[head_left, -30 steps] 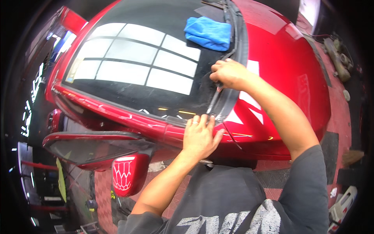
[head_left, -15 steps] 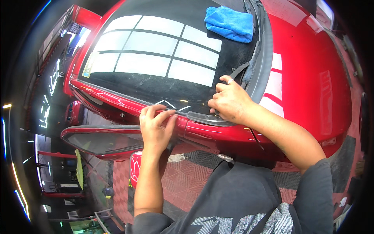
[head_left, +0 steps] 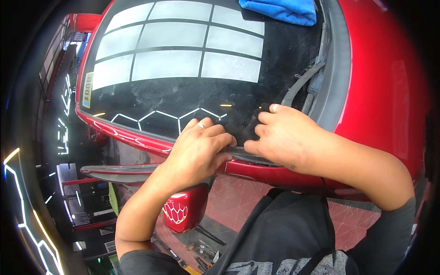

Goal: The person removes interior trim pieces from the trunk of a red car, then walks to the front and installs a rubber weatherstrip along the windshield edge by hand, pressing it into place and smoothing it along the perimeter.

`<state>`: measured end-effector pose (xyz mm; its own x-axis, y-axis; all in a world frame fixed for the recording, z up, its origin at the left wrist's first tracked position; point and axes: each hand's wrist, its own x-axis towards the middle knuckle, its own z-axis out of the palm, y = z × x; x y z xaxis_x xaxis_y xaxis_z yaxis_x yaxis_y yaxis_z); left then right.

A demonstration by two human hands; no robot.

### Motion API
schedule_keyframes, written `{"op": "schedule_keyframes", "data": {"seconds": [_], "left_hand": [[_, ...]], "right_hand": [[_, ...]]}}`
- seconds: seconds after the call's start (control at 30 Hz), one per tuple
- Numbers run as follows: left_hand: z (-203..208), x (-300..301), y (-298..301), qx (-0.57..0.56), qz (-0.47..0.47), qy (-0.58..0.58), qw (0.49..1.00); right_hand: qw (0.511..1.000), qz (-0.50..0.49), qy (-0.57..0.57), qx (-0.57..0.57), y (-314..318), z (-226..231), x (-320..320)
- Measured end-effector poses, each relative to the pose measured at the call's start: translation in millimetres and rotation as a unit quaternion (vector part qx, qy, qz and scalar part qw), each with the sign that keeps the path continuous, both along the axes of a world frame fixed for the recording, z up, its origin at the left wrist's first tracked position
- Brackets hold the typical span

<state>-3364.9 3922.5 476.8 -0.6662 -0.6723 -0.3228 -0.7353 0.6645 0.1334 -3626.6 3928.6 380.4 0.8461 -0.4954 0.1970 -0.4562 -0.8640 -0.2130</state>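
Observation:
Both my hands are at the near lower corner of a red car's windshield [head_left: 160, 98], over the black trim strip [head_left: 256, 156] along its edge. Fingers bent and thumb drawn in, my left hand [head_left: 197, 149] is closed at the trim; whatever is between its fingertips is hidden. Just to the right, my right hand [head_left: 286, 135] is curled with its thumb against its fingers, close above the strip. What it grips, if anything, does not show. A small gap separates the two hands.
Beyond my right hand lie a wiper arm [head_left: 305, 82] and the grey cowl [head_left: 339, 68]. A folded blue cloth [head_left: 284, 10] rests on the far glass. The red side mirror [head_left: 183, 208] juts out below my left forearm, near the open door [head_left: 119, 172]. Tools [head_left: 204, 252] lie on the floor.
My left hand has moved right along the windshield edge, and its fingers have gone from spread to closed. My right hand stays curled near the corner. The view has shifted closer to the glass.

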Motion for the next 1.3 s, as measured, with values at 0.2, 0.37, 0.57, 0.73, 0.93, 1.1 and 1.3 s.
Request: {"op": "schedule_keyframes", "data": {"seconds": [0.2, 0.37, 0.57, 0.73, 0.93, 1.1, 1.3], "left_hand": [[-9, 3, -10, 0.021, 0.028, -0.003, 0.999], [-9, 8, -24, 0.067, 0.050, 0.005, 0.996], [-5, 9, -34, 0.096, 0.048, -0.011, 0.994], [-4, 9, -36, 0.103, 0.017, -0.038, 0.994], [0, 4, -27, 0.115, 0.020, -0.036, 0.993], [-5, -5, -6, 0.060, 0.007, -0.056, 0.997], [-7, -10, 16, 0.031, 0.020, -0.038, 0.999]], "right_hand": [[0.999, 0.027, -0.033, 0.025, -16, -22, -2], [0.993, 0.008, -0.115, 0.028, -23, -33, 3], [0.993, 0.009, -0.101, 0.058, -38, -27, 12], [0.991, -0.003, -0.097, 0.092, -42, -29, 17], [0.993, 0.021, -0.051, 0.104, -47, -21, 13], [0.995, 0.035, 0.017, 0.087, -37, -6, 6], [0.999, 0.012, 0.017, -0.036, -20, 5, 9]]}}
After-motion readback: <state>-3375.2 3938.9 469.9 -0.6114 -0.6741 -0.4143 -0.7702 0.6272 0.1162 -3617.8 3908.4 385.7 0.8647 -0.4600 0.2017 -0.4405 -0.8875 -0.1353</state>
